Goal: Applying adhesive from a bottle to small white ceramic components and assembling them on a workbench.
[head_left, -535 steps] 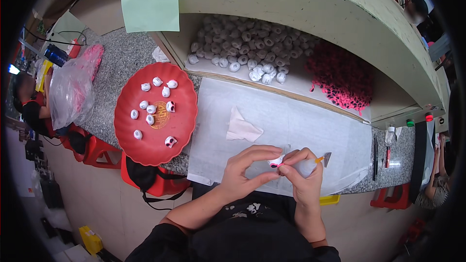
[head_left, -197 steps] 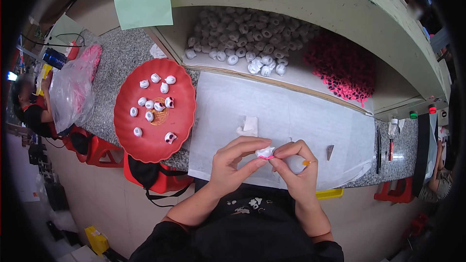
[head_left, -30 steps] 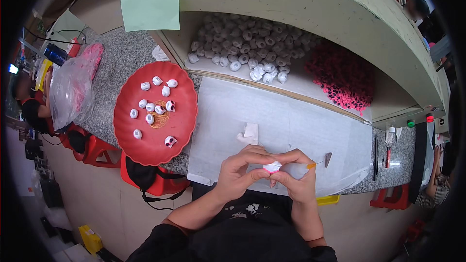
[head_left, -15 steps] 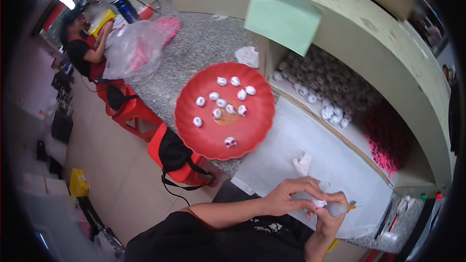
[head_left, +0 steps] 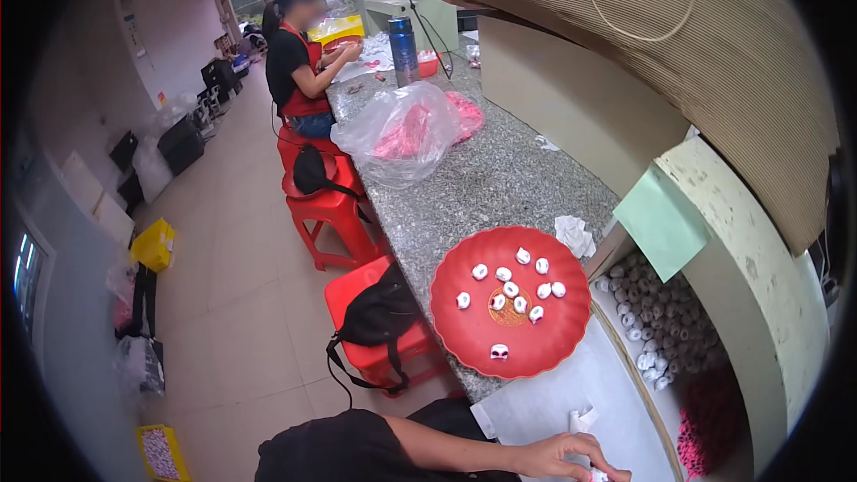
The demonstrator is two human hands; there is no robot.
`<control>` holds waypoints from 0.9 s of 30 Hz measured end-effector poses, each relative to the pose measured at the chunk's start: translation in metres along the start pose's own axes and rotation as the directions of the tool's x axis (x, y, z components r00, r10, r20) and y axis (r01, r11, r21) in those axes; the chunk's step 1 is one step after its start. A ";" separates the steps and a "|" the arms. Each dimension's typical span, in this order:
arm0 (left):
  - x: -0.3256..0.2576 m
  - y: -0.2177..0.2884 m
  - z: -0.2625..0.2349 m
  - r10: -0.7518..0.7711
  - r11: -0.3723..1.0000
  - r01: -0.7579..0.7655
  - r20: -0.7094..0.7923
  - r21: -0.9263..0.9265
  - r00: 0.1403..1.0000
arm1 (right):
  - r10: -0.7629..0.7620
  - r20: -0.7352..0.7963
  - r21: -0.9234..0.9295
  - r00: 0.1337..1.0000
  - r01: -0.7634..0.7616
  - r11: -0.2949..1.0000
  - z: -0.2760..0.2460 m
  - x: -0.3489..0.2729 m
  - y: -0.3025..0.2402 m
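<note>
White piece (head_left: 597, 475), observed at the bottom limit of view and partly cut off, is pinched between the thumb and fingers of the left hand (head_left: 571, 461), low over the white sheet (head_left: 549, 406). State of the right hand cannot be told, as it is out of sight. A tissue (head_left: 583, 419) lies on the sheet just beyond the left hand. Past it, a red tray (head_left: 546, 350) with a scalloped rim stands on the granite desk (head_left: 527, 189), holding a dozen small white heads (head_left: 499, 352), some with dark markings. Crumpled paper (head_left: 574, 236) lies just beside the tray. To the right, a pale cabinet (head_left: 759, 277) bears a green paper (head_left: 662, 221) on its corner; inside are a grey-white heap (head_left: 665, 312) and a pink heap (head_left: 710, 428). Farther along the desk lie a clear bag (head_left: 402, 134) with pink contents and, behind that, an upright blue bottle (head_left: 403, 52). A co-worker (head_left: 303, 62) in a red apron sits at the far part of the desk, both hands raised over it. Red stools (head_left: 335, 225) stand along the left side, the nearest carrying a black bag (head_left: 379, 308). Yellow bins (head_left: 154, 245) stand on the tiled floor (head_left: 250, 303).
</note>
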State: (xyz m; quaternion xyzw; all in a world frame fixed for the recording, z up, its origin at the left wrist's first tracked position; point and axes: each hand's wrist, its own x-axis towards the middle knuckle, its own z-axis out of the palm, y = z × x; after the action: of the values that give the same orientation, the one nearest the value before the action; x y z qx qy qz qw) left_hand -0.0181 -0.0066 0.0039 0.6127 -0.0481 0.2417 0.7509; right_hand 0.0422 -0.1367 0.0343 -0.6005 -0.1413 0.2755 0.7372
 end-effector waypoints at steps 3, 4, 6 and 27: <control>0.006 -0.002 0.000 -0.063 0.993 0.068 0.057 -0.093 0.996 | -0.048 -0.020 0.022 0.999 0.049 0.999 -0.006 0.000 0.005; 0.008 -0.002 0.000 -0.092 0.991 0.099 0.073 -0.094 0.993 | -0.003 -0.065 0.039 0.998 0.006 0.999 0.000 0.001 0.000; 0.013 -0.001 0.001 -0.124 0.987 0.132 0.090 -0.091 0.988 | 0.002 -0.042 0.049 0.999 0.000 0.999 -0.010 0.007 0.004; 0.002 -0.001 -0.004 0.092 0.993 -0.096 0.072 0.067 0.993 | -0.032 -0.116 0.159 0.993 0.050 0.986 -0.008 0.006 0.031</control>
State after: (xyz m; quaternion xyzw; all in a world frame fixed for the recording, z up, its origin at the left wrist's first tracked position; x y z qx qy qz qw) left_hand -0.0167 -0.0028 0.0026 0.6436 -0.0941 0.2571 0.7147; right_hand 0.0445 -0.1358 0.0020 -0.5503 -0.0890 0.2364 0.7958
